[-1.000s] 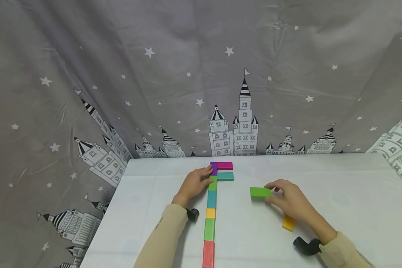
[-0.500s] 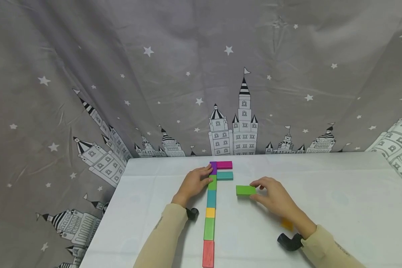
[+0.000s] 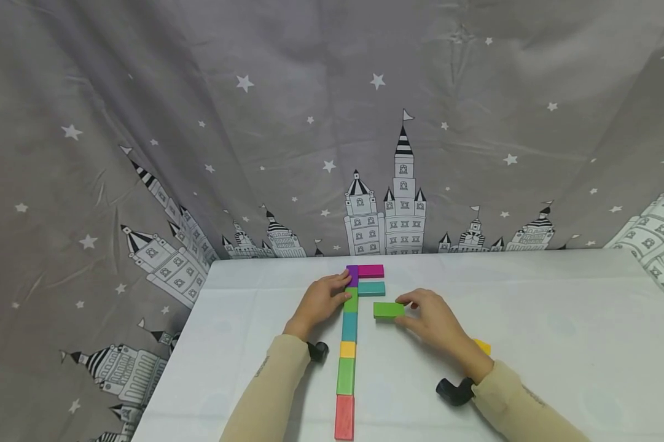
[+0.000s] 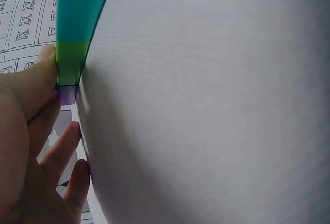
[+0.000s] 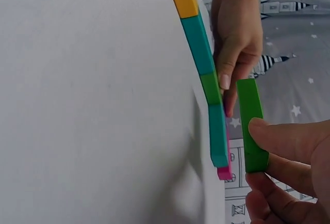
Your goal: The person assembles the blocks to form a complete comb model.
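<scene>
A column of flat coloured blocks runs up the white table in the head view, from a red block [image 3: 344,417] at the front to a purple block [image 3: 354,276] at the far end. My left hand [image 3: 316,307] touches the left side of the purple block and the green block [image 3: 352,301] in front of it with extended fingertips and thumb. My right hand [image 3: 433,322] pinches the end of a loose green block [image 5: 251,126] between thumb and fingers. This block is just right of the column, in front of a teal block [image 3: 371,289] that juts out sideways.
A magenta block [image 3: 371,271] juts right from the purple one, parallel to the teal. Partly hidden by my right forearm, a yellow block [image 3: 482,347] lies on the white table [image 3: 564,319]. A grey curtain [image 3: 492,153] with castles and stars hangs behind.
My right hand has carried the loose green block left and slightly away from me, toward the column. The left hand has stayed in place at the far end.
</scene>
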Demonstrator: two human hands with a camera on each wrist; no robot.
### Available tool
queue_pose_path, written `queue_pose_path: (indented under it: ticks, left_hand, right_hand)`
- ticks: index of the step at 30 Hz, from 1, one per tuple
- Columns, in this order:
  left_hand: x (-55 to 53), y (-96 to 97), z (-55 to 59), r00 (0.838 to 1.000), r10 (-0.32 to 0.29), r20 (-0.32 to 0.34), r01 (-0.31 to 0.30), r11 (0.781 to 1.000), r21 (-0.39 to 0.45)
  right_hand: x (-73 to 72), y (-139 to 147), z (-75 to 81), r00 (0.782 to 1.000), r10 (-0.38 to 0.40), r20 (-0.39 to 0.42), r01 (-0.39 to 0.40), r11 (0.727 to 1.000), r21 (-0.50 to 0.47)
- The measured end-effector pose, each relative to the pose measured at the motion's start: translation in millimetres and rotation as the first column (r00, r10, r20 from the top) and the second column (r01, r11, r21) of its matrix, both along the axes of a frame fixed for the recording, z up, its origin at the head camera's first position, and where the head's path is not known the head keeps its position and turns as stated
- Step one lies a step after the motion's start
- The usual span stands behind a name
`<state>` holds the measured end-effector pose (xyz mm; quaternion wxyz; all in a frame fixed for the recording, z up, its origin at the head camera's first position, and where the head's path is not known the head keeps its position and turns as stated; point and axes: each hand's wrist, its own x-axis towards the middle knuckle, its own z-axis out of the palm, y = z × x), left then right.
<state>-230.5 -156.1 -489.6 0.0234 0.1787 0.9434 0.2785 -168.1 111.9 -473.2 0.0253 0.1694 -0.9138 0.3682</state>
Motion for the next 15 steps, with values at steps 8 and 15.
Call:
queue_pose_path:
  ticks: [8,15]
  left_hand:
    - [-1.0,-0.3,-1.9,1.0,-0.004,-0.005,0.004,1.0,0.0]
    - [-1.1,-1.0,-1.9,1.0,-0.009,-0.007,0.009,1.0,0.005]
  right_hand:
    - [-5.5,-16.5,-6.5,0.998,-0.054,0.024,0.053,0.999,0.009]
    - [-10.8,-26.9,-12.1,0.996,-0.063,0.062,0.064,0.998,-0.003]
